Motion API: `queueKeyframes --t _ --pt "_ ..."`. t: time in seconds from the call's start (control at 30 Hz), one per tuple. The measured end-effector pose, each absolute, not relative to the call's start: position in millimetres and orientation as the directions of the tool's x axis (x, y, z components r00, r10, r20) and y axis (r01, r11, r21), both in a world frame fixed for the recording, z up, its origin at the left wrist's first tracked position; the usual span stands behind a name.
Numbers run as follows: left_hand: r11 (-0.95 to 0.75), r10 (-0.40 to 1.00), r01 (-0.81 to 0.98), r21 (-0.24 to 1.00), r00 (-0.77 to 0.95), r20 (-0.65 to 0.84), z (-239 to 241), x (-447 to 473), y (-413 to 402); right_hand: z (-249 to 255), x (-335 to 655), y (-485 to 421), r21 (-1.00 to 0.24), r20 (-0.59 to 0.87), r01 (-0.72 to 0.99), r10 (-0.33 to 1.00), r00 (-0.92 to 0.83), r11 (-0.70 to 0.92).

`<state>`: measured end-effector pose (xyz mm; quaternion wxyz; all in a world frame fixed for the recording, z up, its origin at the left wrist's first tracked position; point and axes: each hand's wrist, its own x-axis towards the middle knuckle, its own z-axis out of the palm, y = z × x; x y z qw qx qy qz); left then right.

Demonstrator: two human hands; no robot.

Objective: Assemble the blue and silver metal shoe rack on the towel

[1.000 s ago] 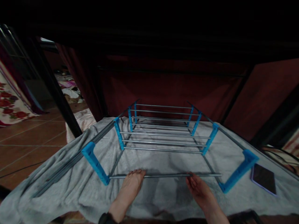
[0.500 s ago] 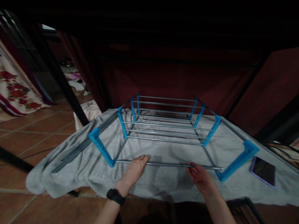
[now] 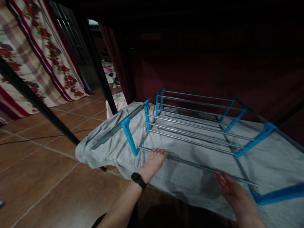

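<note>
A rack of grey metal tubes [image 3: 190,126] joined by blue plastic brackets [image 3: 129,136] lies on a grey blanket. Along its near side runs one metal tube [image 3: 187,162]. My left hand [image 3: 157,158], with a dark watch on the wrist, is closed over this tube near its left end. My right hand [image 3: 226,185] has its fingers curled on the same tube from below, toward the right. The tube's left end meets the near left bracket. Its right end stands apart from the near right bracket [image 3: 280,193].
The grey blanket [image 3: 114,148] covers a low bed-like surface. Loose metal tubes [image 3: 114,129] lie at its left. Dark posts [image 3: 101,68] rise around it. A flowered curtain [image 3: 47,57] hangs at the left over a tiled floor [image 3: 42,171], with a black cable [image 3: 45,137].
The view has turned to the left, so the rack appears farther right and the phone is out of frame. Both hands stay on the near tube.
</note>
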<state>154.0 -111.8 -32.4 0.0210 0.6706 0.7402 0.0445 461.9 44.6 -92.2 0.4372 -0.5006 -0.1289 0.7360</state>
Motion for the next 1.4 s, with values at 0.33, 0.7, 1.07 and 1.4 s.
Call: queueKeyframes --t 0.33,0.7,1.07,1.4 --pt "0.112 0.994 0.986 0.12 -0.112 -0.004 -31.8 149.1 -109.1 -95.2 456.3 41.4 -0.639 -0.624 -0.502 0.774 -0.106 -0.583" --pt "0.148 0.989 0.982 0.118 -0.147 -0.017 -29.2 152.5 -113.7 -89.0 451.1 36.4 -0.646 -0.644 -0.471 0.76 -0.088 -0.601" --pt "0.126 0.992 0.988 0.086 -0.126 -0.011 -30.9 159.6 -111.8 -89.2 456.6 36.5 -0.676 -0.617 -0.454 0.782 -0.082 -0.581" --pt "0.095 0.995 0.99 0.107 -0.096 0.005 -30.0 165.2 -113.4 -76.8 457.7 34.3 -0.635 -0.655 -0.487 0.752 -0.071 -0.599"
